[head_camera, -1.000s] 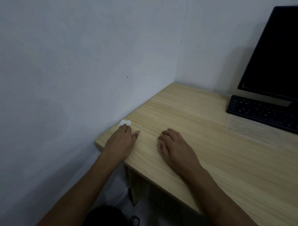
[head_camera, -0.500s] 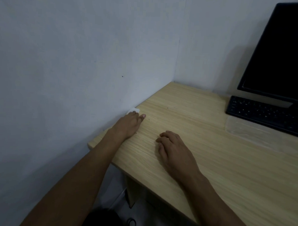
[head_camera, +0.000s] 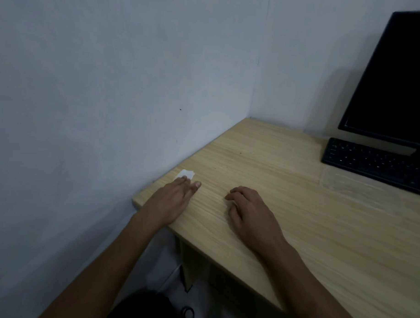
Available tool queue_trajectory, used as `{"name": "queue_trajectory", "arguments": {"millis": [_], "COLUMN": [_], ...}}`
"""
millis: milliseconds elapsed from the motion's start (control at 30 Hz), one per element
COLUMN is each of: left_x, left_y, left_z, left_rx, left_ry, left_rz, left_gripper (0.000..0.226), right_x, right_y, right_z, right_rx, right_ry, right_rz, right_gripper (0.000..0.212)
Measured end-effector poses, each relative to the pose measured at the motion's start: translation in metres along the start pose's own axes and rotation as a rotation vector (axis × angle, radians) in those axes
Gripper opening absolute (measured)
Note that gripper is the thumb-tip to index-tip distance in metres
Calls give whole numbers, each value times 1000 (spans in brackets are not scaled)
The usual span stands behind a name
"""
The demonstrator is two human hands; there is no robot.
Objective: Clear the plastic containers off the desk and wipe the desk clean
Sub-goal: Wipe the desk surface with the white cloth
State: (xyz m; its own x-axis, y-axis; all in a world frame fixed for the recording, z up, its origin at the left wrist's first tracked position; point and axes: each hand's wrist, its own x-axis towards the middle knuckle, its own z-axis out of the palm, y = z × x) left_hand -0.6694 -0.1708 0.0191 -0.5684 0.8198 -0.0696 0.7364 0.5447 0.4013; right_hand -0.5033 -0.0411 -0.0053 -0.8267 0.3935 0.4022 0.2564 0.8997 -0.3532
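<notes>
Near the wooden desk's (head_camera: 296, 245) front-left corner, the left hand (head_camera: 172, 200) presses a white tissue (head_camera: 186, 174) under straight fingers. The right hand (head_camera: 252, 210) rests loosely curled, holding nothing. Farther right, a clear plastic container (head_camera: 351, 187) lies just before the keyboard (head_camera: 370, 164) and monitor (head_camera: 397, 82), with grey walls (head_camera: 111, 84) behind.

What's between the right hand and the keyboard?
From the right hand, the head view shows bare desk, then a clear plastic container lying just in front of the keyboard.
</notes>
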Motion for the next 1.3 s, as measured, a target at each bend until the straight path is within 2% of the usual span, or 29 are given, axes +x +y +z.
{"name": "queue_trajectory", "arguments": {"millis": [400,800,1167,1300], "left_x": [31,-23,19,40], "left_y": [7,28,47,51], "left_z": [-13,21,18,13], "left_rx": [-78,-94,-122,-74], "left_ry": [48,-37,-92,-90], "left_rz": [-89,73,147,146], "left_gripper": [55,53,51,49], "right_x": [0,1,2,2], "right_y": [0,1,5,7], "right_z": [0,4,2,1], "right_rx": [22,3,6,2], "right_ry": [-48,12,96,79], "right_rz": [-13,36,120,121], "right_gripper": [32,33,33,34]}}
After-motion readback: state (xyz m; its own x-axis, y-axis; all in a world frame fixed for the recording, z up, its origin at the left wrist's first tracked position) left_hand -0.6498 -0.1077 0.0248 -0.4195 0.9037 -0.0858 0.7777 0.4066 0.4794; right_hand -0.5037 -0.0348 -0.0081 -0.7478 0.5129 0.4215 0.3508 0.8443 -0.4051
